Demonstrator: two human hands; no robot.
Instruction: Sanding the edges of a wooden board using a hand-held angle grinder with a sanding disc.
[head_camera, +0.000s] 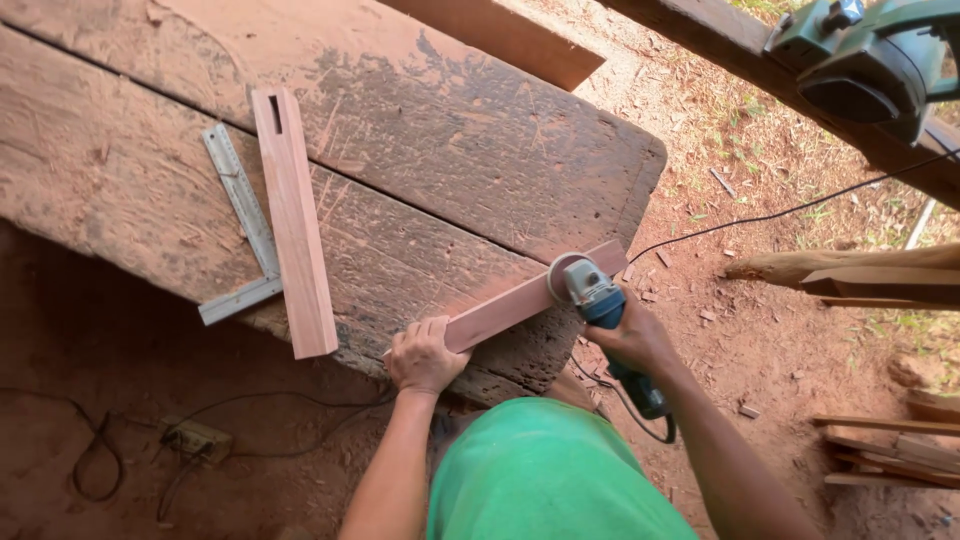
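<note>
Green shirt (545, 470) fills the bottom of the view, nearest the lens, both bare forearms reaching out from it toward the workbench (420, 150), a thick slab of weathered, scarred planks. Left hand (425, 357) lies on the bench's near edge, fingers curled down over the near end of a reddish wood strip (505, 305), pressing it flat against the bench top. That strip runs diagonally across the bench's near right corner, its far end jutting toward the corner's edge. Right hand (632, 335) is clamped around the body of a blue angle grinder (600, 300), just off the bench's right side; the grinder's disc guard sits on the strip near its far end, handle trailing back toward the person, black cord (790, 212) running off over the dirt beyond the bench. Farther in on the bench, a second reddish batten (295, 220) with a slot cut near its far end lies roughly lengthwise, its near end overhanging the bench edge. A steel try square (240, 215) rests touching that batten's left side. Below the bench's left part, a power strip (197, 438) and dark cables on red earth. Right of the bench, stacked timber offcuts (890, 455); above them a green power planer (865, 60) on a beam.
</note>
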